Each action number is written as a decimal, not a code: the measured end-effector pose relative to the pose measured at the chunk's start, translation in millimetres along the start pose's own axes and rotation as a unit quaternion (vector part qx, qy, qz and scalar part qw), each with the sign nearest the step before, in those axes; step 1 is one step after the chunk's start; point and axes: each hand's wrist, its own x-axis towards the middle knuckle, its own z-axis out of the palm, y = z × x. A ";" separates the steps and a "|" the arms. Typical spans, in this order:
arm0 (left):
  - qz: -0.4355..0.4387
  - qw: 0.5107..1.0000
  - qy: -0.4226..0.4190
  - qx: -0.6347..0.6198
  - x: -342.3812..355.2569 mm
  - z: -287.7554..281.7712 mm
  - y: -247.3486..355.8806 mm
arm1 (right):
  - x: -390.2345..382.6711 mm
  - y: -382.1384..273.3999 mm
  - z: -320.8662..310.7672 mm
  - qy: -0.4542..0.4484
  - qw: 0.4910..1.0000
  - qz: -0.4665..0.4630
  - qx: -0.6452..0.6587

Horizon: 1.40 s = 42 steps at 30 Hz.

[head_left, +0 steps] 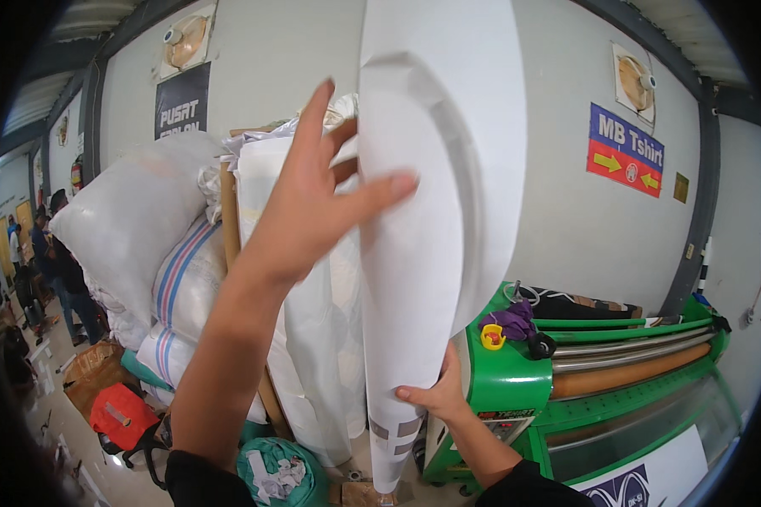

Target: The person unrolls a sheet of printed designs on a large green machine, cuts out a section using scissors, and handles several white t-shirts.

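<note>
A tall roll of white paper [407, 279], with dark grey printed blocks near its bottom, stands upright before me, its outer sheet curling out to the upper right. My left hand [325, 203] is spread open at its upper left side, index finger raised and thumb over the paper; some fingertips are hidden behind the edge. Lower down, my right hand [435, 389] grips the roll's right side, thumb across the front and fingers behind it.
Stuffed white sacks [135, 220] and other white rolls [313, 355] stand at left, above a green bag [266, 482] and red-covered chair [118, 418]. A green roller machine [626, 363] is at right. Several people [63, 253] are at far left; walls hold fans and signs.
</note>
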 end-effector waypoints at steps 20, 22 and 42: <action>0.073 0.953 0.142 0.257 66.1 72.3 -95.6 | 21.8 142.1 -21.6 0.075 0.992 0.037 -0.095; 0.094 0.935 0.127 0.317 39.9 59.8 -77.7 | 23.4 146.8 3.4 -0.003 0.997 0.061 -0.057; 0.029 0.992 -0.023 0.118 18.7 -70.3 -241.0 | 50.8 315.1 -11.7 -0.005 0.947 0.126 -0.296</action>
